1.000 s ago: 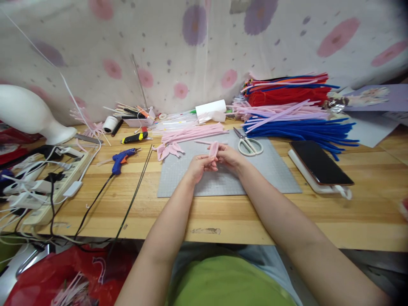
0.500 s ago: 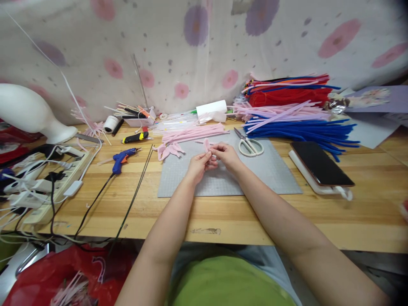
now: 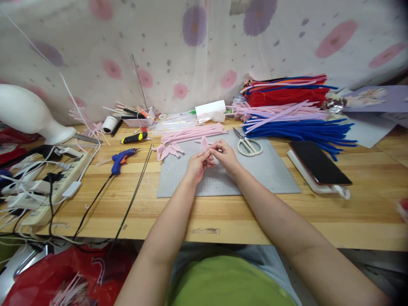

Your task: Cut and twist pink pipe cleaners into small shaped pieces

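Note:
My left hand [image 3: 196,165] and my right hand [image 3: 224,154] meet over the grey cutting mat [image 3: 264,174], both pinching a small pink pipe-cleaner loop [image 3: 205,143] that sticks up between the fingers. Several finished pink loops [image 3: 167,150] lie at the mat's far left corner. A bundle of straight pink pipe cleaners [image 3: 192,132] lies along the mat's far edge. White-handled scissors [image 3: 248,144] rest just right of my right hand.
A blue glue gun [image 3: 120,158] with its cord lies left of the mat, beside a power strip [image 3: 47,187]. Stacks of red, pink and blue pipe cleaners [image 3: 296,114] fill the back right. A phone [image 3: 318,162] lies right of the mat. A white mannequin head [image 3: 28,112] stands far left.
The pink loop has been turned and drawn in: it looked wider and upright a second ago, now only a narrow tip shows above my fingers. My hands barely shifted.

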`<state>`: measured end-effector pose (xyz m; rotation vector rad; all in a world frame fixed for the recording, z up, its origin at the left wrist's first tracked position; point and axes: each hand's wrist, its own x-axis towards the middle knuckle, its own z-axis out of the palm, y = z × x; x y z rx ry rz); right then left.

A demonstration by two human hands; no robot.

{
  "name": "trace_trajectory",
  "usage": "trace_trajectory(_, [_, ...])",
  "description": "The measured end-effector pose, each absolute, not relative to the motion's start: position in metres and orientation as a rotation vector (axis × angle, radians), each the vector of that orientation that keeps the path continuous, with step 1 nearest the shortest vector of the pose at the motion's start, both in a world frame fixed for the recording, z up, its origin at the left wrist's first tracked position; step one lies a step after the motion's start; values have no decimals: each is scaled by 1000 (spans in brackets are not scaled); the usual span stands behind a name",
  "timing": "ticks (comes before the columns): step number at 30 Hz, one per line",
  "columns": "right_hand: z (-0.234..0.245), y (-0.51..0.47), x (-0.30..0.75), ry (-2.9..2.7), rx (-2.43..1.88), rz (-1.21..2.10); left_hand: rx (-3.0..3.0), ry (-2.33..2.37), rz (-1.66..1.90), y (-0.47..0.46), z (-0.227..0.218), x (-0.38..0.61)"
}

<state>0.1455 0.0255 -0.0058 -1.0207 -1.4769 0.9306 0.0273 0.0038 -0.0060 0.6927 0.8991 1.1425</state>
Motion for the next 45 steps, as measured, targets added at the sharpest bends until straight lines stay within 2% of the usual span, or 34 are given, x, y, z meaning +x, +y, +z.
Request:
trace_trajectory(4, [-6,29,152,-1424,-968,1068,769,957,1123,2,-7,31])
trace_trajectory(8, [-4,35,159,-1532,-1037,1019,1102,1245,1084,0,-10,31])
trace_trajectory(14, [10,31,159,-1733,-1124,448,1893,1918,807,-4,-6,27])
trace_trajectory(17, [11,23,150,-1905,-1221,226,2084,2037,679,-6,-4,31])
trace_trajectory(20, [6,18,140,-1976,-1299,167,2099,2040,687,-6,-5,32])
trace_trajectory(23, [1,15,136,-1990,-1242,236,1947,1934,848,-4,-9,29])
trace_trajectory(27, [-1,17,142,-1944,-1086,456,1514,1568,1137,2,-15,26])
trace_trajectory(32, [-3,25,145,-1777,-998,688,986,1197,1308,6,-20,32])
trace_trajectory(36, [-8,27,142,-1439,-1049,1072,942,1162,1356,6,-19,32])
trace_trajectory(40, [-8,29,145,-1197,-1049,1409,1084,1063,1236,6,-16,25])
trace_trajectory(45, [-3,28,149,-1323,-1026,1416,1153,999,1191,6,-12,22])
